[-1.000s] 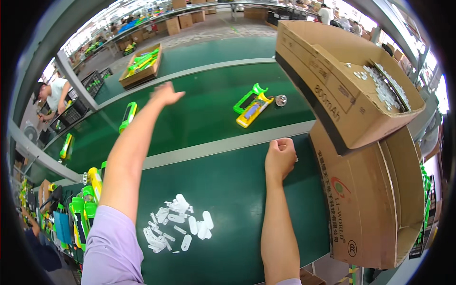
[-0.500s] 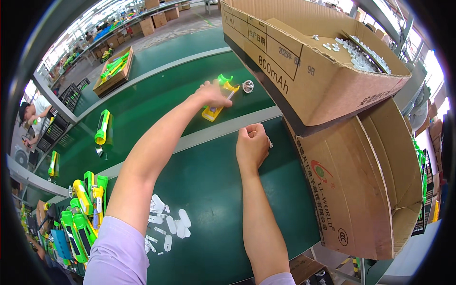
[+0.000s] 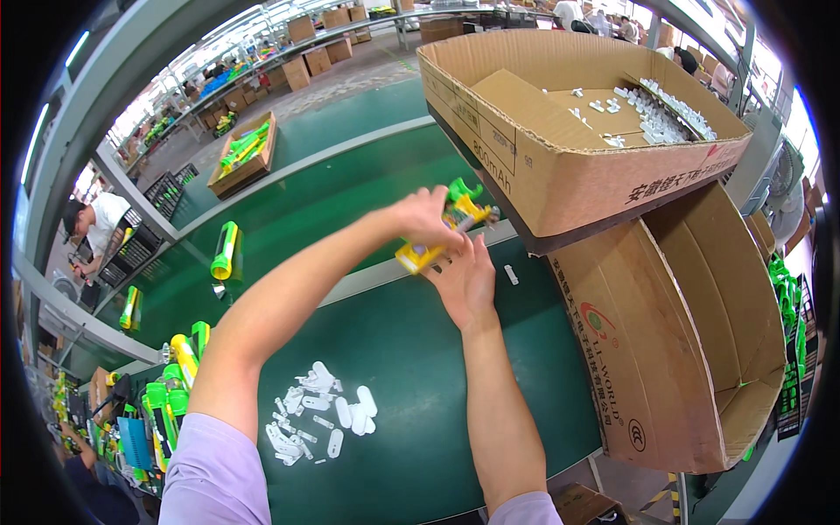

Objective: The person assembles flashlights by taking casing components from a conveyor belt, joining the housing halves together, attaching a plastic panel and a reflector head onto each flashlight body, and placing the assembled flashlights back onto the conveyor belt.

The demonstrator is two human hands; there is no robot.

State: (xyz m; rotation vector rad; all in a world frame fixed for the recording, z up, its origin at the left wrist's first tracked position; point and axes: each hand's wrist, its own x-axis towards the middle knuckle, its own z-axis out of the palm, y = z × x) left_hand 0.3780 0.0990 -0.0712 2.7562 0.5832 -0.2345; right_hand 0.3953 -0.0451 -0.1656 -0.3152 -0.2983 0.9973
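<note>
My left hand [image 3: 426,219] grips a yellow and green flashlight housing [image 3: 418,257] from above, tilted over the near edge of the conveyor. Motion blurs its far end, where a green curved part [image 3: 464,190] and a shiny piece show. My right hand [image 3: 468,278] is at the near side of the same housing, thumb raised and fingers against its underside, partly hidden by it. A small white plastic piece [image 3: 511,275] lies on the green tabletop [image 3: 402,350], right of my right hand. Several white oval covers and clear strips [image 3: 319,411] are spread on the table inside my left forearm.
An open carton [image 3: 577,175] of small white parts stands at right, above another open carton [image 3: 630,341]. Flashlights [image 3: 225,251] lie on the green conveyor; more are heaped [image 3: 166,394] at left. Beyond is a box [image 3: 243,157] of green parts. A person [image 3: 101,223] works at far left.
My left hand has lifted the housing off the conveyor and brought it nearer and right. My right hand has unclenched and met it. The view has shifted, showing more of the white parts.
</note>
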